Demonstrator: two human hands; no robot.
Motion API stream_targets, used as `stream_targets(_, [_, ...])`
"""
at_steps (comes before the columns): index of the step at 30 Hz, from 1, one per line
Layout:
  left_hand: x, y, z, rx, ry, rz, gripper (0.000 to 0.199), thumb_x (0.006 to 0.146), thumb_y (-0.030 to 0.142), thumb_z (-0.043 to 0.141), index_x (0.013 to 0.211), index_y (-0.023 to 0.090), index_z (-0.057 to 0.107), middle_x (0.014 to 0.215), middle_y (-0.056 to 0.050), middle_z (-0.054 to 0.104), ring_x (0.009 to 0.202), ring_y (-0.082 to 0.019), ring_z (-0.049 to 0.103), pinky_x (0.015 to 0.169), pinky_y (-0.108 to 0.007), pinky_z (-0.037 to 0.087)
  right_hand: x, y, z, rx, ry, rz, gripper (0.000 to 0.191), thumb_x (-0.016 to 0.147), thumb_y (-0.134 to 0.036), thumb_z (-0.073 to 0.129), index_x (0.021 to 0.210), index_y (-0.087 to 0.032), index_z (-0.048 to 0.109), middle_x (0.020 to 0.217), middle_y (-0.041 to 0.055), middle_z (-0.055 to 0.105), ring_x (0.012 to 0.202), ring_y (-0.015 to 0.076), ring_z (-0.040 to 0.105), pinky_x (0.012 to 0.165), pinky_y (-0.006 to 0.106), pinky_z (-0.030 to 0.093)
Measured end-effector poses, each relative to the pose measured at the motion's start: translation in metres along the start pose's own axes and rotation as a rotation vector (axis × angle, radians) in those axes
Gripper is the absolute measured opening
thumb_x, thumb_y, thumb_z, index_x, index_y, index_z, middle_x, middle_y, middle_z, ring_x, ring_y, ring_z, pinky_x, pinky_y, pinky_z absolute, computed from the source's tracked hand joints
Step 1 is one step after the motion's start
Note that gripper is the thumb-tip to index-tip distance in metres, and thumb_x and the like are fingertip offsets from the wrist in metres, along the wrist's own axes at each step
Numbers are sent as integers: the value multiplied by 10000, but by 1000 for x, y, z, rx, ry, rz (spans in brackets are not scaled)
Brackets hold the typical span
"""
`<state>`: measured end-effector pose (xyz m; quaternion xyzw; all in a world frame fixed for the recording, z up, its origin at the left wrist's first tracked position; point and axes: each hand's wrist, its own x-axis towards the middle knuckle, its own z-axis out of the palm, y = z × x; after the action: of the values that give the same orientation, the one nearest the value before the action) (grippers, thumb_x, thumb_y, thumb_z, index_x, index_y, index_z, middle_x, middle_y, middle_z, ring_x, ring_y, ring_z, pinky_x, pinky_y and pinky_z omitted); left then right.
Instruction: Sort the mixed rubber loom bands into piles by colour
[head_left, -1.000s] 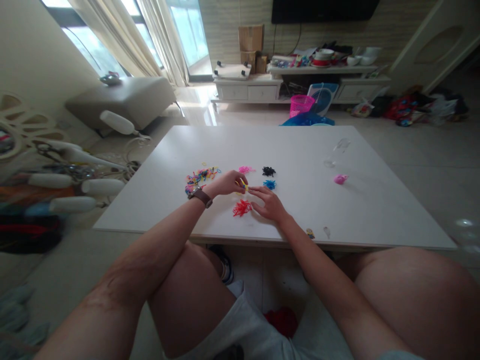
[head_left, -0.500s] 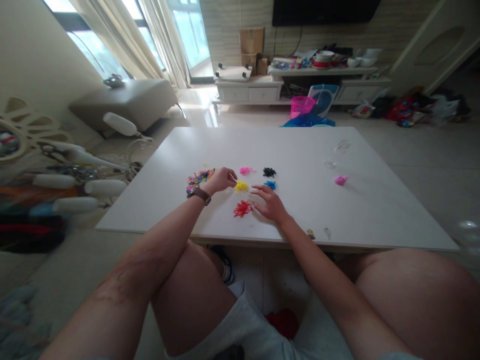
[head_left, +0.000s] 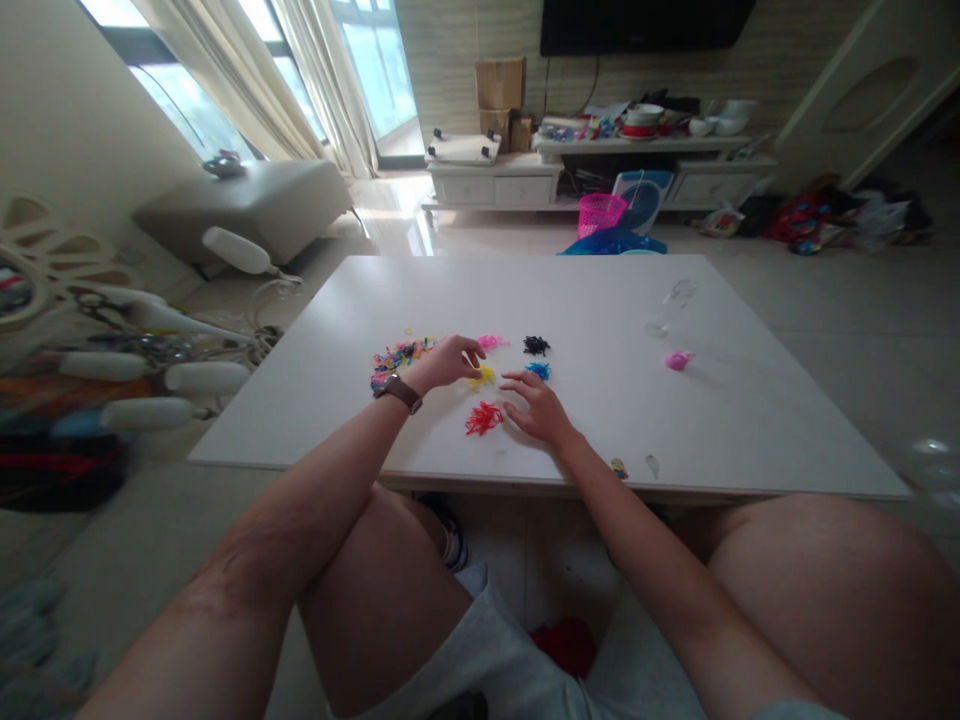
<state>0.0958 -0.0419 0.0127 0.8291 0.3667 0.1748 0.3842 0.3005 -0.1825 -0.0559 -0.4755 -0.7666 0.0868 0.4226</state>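
Observation:
My left hand [head_left: 451, 364], with a dark watch on its wrist, hovers at the yellow pile of small bands [head_left: 483, 376]. Its fingers are curved, with a gap between thumb and fingertips, and no band shows in them. My right hand [head_left: 537, 408] rests with fingers spread between the yellow pile, the blue pile [head_left: 538, 370] and the red pile [head_left: 484, 419]. Just behind the hands lie a pink pile [head_left: 491, 342] and a black pile [head_left: 536, 345]. A mixed multicoloured heap [head_left: 397, 354] lies beside my left wrist, which partly hides it.
A pink object [head_left: 679, 361] and a clear plastic piece [head_left: 657, 328] are on the right of the white table [head_left: 765, 430]. Near the front edge lie a small yellow figure [head_left: 619, 468] and a clear bit [head_left: 652, 466]. A floor lamp [head_left: 236, 250] stands at the left.
My left hand has shifted slightly right over the yellow pile, and its thumb and fingertips have parted. My right hand stays in about the same place.

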Motion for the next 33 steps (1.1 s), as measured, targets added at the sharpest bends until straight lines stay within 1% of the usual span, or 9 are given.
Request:
stream_targets(3, [1,8,9,-29,-109,39,286,679,172,819,951,130,744,765,-67,763,673,-161,691,613,-241,512,0,-1,-2,-16,-11,-19,228,903,-232,653,1122,-258,714,1391,84,629,1210,290,602,1092,543,474])
stream_targets(6, [1,14,15,-67,-160,62,265,691,143,805,946,129,736,755,-63,765,664,-160,695,644,-253,530,0,-2,-4,-16,-28,-45,263,904,-231,653,1156,-265,715,1406,78,628,1215,288,604,1104,545,464])
stream_targets(14, [1,14,17,-93,-167,50,251,709,129,786,952,123,722,782,-82,779,681,-175,720,661,-267,549,0,-1,-2,19,-40,-65,288,913,-240,647,1193,-240,714,1228,75,717,1138,262,627,1053,474,496])
stream_targets(16, [1,15,16,-87,-168,46,260,712,150,793,961,123,724,805,-89,784,698,-181,727,663,-270,552,0,1,-4,11,2,-48,255,916,-228,629,1153,-233,723,1186,73,729,1105,256,634,1033,462,503])
stream_targets(18, [0,16,11,-81,-151,33,264,715,172,798,965,126,726,826,-96,787,724,-191,736,665,-273,554,-1,7,-7,-42,96,20,214,917,-206,598,1080,-226,735,1126,72,743,1076,257,633,1009,450,507])
stream_targets(21, [-4,12,-3,-79,-60,-17,222,740,195,781,944,127,724,811,-99,777,752,-209,750,669,-279,560,-2,17,-12,-175,247,211,193,897,-172,564,967,-215,738,1052,77,756,1046,273,615,986,449,495])
stream_targets(24, [-10,2,-23,-95,126,-97,170,776,220,747,916,127,716,792,-89,757,749,-215,761,687,-284,570,-2,23,-14,-267,276,367,193,875,-157,555,936,-203,731,1051,82,765,1044,286,596,968,447,471])
stream_targets(30, [-24,-31,-57,-58,552,-336,224,733,202,711,938,116,747,797,-73,752,726,-190,739,685,-266,573,-1,21,-9,-331,226,448,182,858,-164,555,936,-198,716,1101,95,756,1111,297,558,921,437,417])
stream_targets(33, [-32,-48,-67,23,613,-444,265,694,204,727,940,120,775,818,-77,764,749,-194,727,655,-250,554,-1,20,-8,-335,242,460,167,852,-164,555,907,-201,708,1080,91,755,1097,293,549,911,437,403])
